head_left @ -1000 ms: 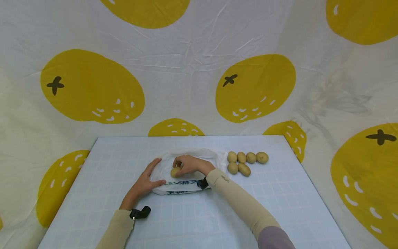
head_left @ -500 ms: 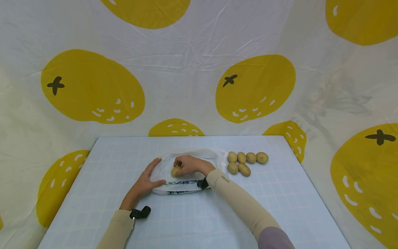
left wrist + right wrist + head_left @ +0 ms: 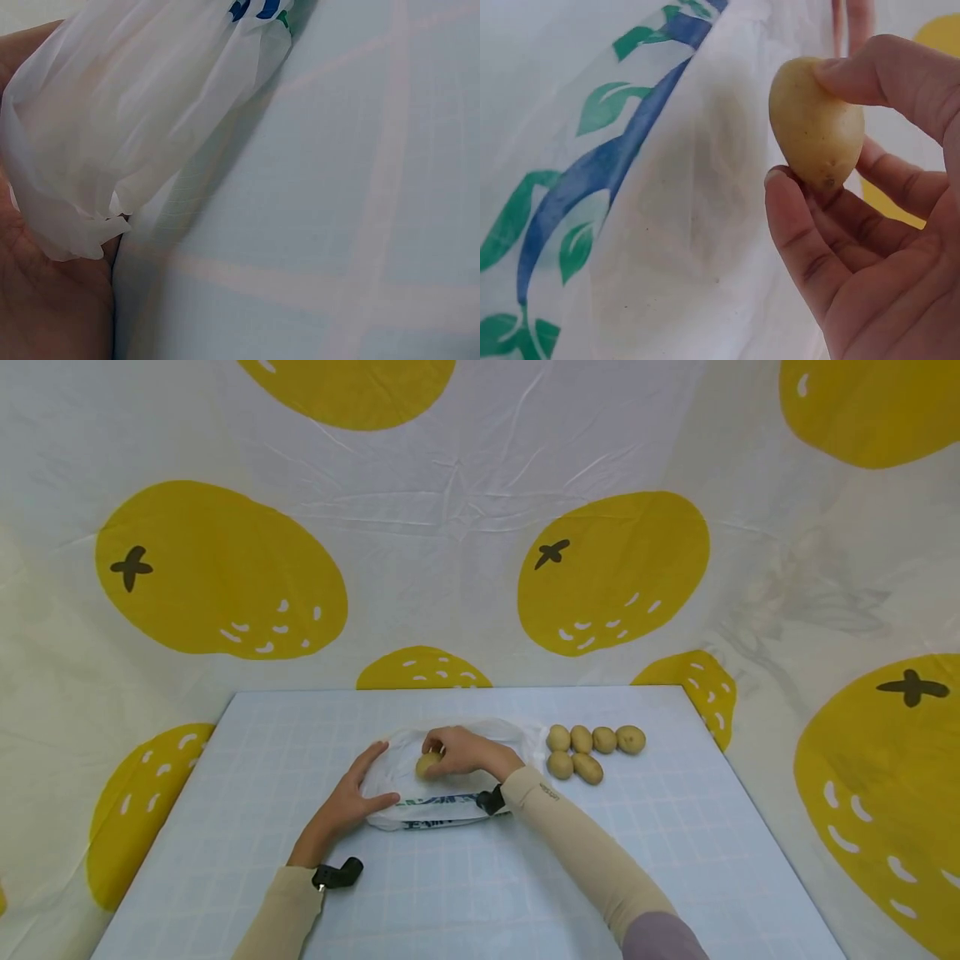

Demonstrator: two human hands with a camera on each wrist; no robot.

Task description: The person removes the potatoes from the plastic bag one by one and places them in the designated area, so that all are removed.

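Observation:
My right hand (image 3: 467, 753) pinches a small yellow potato (image 3: 810, 124) between thumb and fingertips, over the mouth of a white plastic bag (image 3: 401, 756). The bag lies on its base with its rim spread, and blue and green leaf print (image 3: 577, 217) runs along its near side. At the bag's left end my left hand (image 3: 347, 802) has thumb and fingers spread apart, touching the rim. In the left wrist view the thin plastic (image 3: 135, 97) drapes against that palm and hides most of its fingers.
Several potatoes (image 3: 603, 741) sit in two rows just right of the bag on the table's pale checked cloth (image 3: 637, 827). A curtain (image 3: 465, 585) with big yellow fruit print hangs behind the table's back edge.
My right hand has lifted slightly and shifted a little away from me with the potato in its grip. The left hand keeps its place at the bag.

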